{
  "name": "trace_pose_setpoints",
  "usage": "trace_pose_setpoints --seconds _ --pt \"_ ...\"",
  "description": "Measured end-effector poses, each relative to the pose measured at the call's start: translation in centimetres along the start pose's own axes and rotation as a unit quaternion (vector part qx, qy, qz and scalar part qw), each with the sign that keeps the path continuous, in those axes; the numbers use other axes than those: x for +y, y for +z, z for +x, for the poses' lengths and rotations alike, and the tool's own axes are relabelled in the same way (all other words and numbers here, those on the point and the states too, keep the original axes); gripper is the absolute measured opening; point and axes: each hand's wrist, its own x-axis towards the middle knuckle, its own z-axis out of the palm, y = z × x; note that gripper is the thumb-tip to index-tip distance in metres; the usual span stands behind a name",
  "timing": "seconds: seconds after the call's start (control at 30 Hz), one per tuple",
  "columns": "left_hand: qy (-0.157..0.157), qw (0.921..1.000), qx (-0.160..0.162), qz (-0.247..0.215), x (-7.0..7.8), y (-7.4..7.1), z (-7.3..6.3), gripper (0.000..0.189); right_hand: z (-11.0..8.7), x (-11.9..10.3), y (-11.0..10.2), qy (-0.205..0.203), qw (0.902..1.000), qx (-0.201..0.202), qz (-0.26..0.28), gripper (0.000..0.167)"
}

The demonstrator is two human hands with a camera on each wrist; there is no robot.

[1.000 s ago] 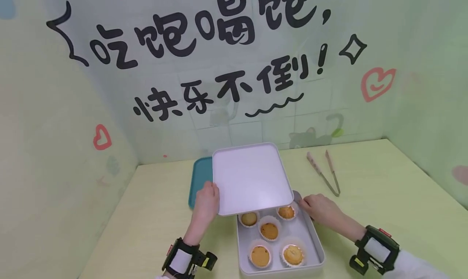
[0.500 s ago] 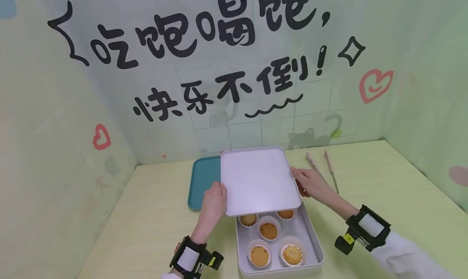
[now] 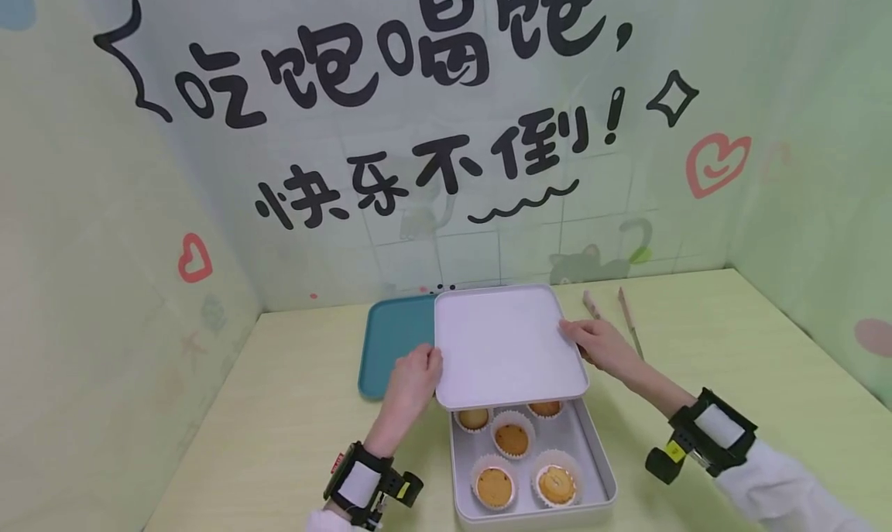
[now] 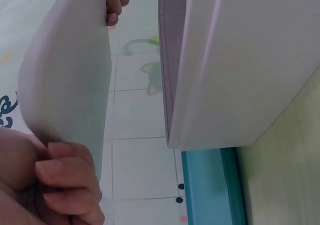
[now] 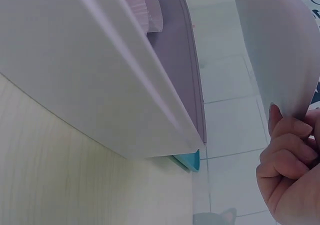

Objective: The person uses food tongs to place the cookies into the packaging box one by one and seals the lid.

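A flat white lid (image 3: 509,346) is held in the air by both hands, tilted over the far part of a white rectangular box (image 3: 605,470). My left hand (image 3: 414,377) grips its left edge, thumb and curled fingers pinching the rim in the left wrist view. On the opposite edge, my right hand (image 3: 602,348) pinches the lid the same way. A gap separates lid and box in both wrist views. Inside the box sit several small cakes in paper cups, among them one cake (image 3: 512,440) in the middle and another cake (image 3: 557,485) near the front. The lid partly hides the rear ones.
A teal tray (image 3: 390,346) lies behind the box to the left, partly covered by the lid. Tongs (image 3: 630,323) with pinkish handles lie behind my right hand. The pale wooden table (image 3: 279,423) meets a printed wall (image 3: 313,269) at the back.
My right hand has risen from beside the box's right wall to the lid's right edge and taken hold of it. The lid has shifted right, along with my left hand.
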Motion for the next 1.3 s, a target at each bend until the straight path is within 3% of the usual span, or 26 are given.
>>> trace_pose_setpoints --seconds 0.1,0.23,0.4,0.53,0.6,0.67,0.77,0.83,0.93,0.97,1.17,1.3 --pt "0.022 0.9997 0.005 0.013 -0.1 -0.3 0.1 0.024 -0.2 -0.3 -0.1 -0.034 0.9991 0.021 0.015 0.032" --pt "0.06 0.9971 0.043 0.019 0.0 -0.9 0.2 0.018 -0.7 -1.0 -0.2 -0.137 0.989 0.055 0.001 0.027" --pt "0.085 0.9928 0.081 -0.018 0.8 -1.6 0.1 0.009 -2.1 -1.6 0.2 -0.255 0.9595 0.101 -0.066 0.01" --pt "0.115 0.9901 0.078 -0.021 0.8 -1.6 -0.3 0.015 -2.9 -1.3 0.5 -0.307 0.934 0.136 -0.121 0.036" --pt "0.127 0.9895 0.066 -0.019 0.7 -1.5 -0.6 0.023 -3.2 -1.0 0.6 -0.301 0.9335 0.147 -0.128 0.041" --pt "0.125 0.9902 0.051 -0.036 0.5 -1.3 -0.8 0.028 -3.3 -0.8 0.6 -0.276 0.9437 0.147 -0.107 0.037" --pt "0.093 0.9905 0.016 -0.1 0.2 -1.1 -1.1 0.031 -3.6 -0.4 0.7 -0.216 0.9669 0.128 -0.046 0.032" --pt "0.063 0.9851 -0.006 -0.16 -0.1 -0.8 -1.3 0.033 -3.6 -0.3 0.8 -0.189 0.9735 0.124 -0.033 0.032" --pt "0.035 0.9754 -0.024 -0.216 -0.3 -0.4 -1.8 0.034 -3.7 -0.1 1.2 -0.185 0.9722 0.13 -0.061 0.039" --pt "0.037 0.9755 -0.019 -0.216 -0.4 -0.3 -1.9 0.034 -3.7 0.0 1.3 -0.187 0.9701 0.136 -0.074 0.042" --pt "0.059 0.9818 0.013 -0.18 -0.4 0.3 -2.3 0.033 -3.8 0.0 1.7 -0.212 0.9577 0.15 -0.124 0.045" --pt "0.067 0.9889 0.037 -0.128 -0.3 0.6 -2.7 0.027 -4.0 -0.3 1.8 -0.212 0.9553 0.123 -0.166 0.049"
